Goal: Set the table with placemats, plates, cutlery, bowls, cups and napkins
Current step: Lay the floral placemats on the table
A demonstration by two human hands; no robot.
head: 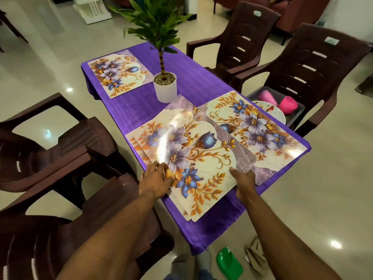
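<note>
Placemats (187, 158): glossy floral stack, cream with purple and orange blooms, at my near end of the table (193, 77). My left hand (155, 179) presses its edge, fingers spread; my right hand (245, 183) grips the corner.

Both bare forearms reach forward over the table's near edge — the left hand (155, 178) lies flat with fingers spread, the right hand (243, 181) curls its fingers under, thumb on top.

A stack of glossy floral placemats (187, 158) lies flat near the white plant pot (166, 88), overlapping another placemat (256, 126); a third placemat (119, 74) lies beyond the pot.
</note>
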